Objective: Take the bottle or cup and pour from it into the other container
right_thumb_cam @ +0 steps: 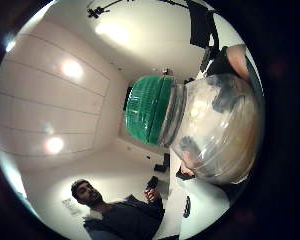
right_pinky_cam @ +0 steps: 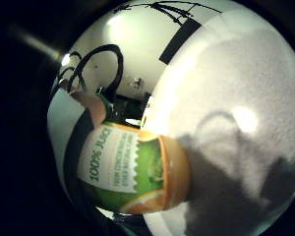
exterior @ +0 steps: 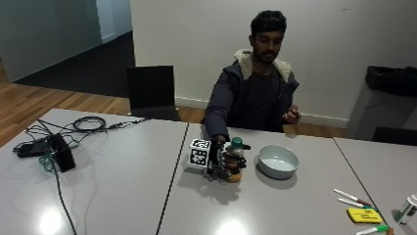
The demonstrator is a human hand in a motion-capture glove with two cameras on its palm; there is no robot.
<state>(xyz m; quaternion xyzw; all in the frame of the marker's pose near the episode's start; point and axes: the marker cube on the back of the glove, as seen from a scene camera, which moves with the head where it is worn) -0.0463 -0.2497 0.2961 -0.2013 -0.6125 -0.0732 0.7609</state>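
A juice bottle (exterior: pixel 234 162) with a green cap and an orange-and-green label stands on the grey table (exterior: pixel 117 181), just left of a white bowl (exterior: pixel 278 161). My gloved right hand (exterior: pixel 220 157) is wrapped round the bottle's body from its left side. The little finger side palm view shows the label reading "100% juice" (right_pinky_cam: pixel 132 167) close to the palm, above the table top (right_pinky_cam: pixel 246 98). In the thumb side palm view the green cap (right_thumb_cam: pixel 149 116) and clear shoulder (right_thumb_cam: pixel 215 130) fill the middle, with a fingertip (right_thumb_cam: pixel 238 57) curled over the bottle.
Markers (exterior: pixel 352 198) and a yellow pad (exterior: pixel 363 215) lie at the right front. Cables (exterior: pixel 72 127) and a black device (exterior: pixel 60 152) sit at the far left. A black chair (exterior: pixel 151 92) stands behind the table. The person's bare hand (exterior: pixel 291 115) is raised off the table.
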